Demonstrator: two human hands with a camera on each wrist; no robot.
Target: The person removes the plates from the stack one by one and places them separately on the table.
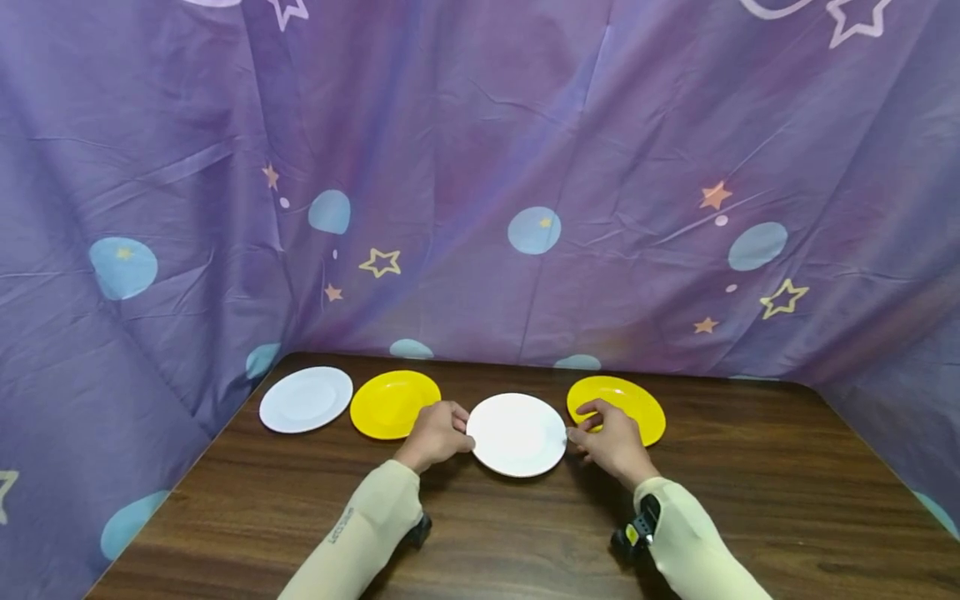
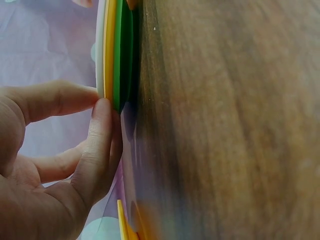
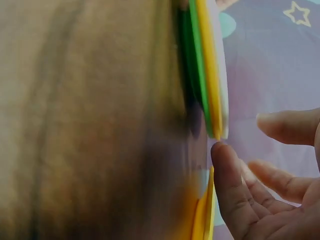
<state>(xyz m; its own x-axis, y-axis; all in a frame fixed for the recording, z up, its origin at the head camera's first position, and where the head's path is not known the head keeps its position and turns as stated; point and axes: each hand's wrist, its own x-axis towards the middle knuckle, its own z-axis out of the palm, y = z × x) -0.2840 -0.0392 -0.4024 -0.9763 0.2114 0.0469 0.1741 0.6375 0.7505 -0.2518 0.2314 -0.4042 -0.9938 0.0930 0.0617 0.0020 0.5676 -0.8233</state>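
A white plate (image 1: pixel 516 435) lies topmost between the two hands; the wrist views show a yellow plate (image 2: pixel 108 55) and green plates (image 3: pixel 196 65) stacked beneath it. My left hand (image 1: pixel 435 435) holds the left edge of the stack, fingertips against the rims in the left wrist view. At the opposite edge, my right hand (image 1: pixel 615 443) has its fingers spread and slightly bent. One fingertip is at or just beside the rim in the right wrist view; whether it touches is unclear. The upper digit stands apart from the white plate.
Left of the stack lie a yellow plate (image 1: pixel 390 404) and, farther left, a white plate (image 1: pixel 306 399). Another yellow plate (image 1: pixel 626 400) lies behind my right hand. The wooden table (image 1: pixel 517 542) ends at a purple patterned curtain (image 1: pixel 465 167).
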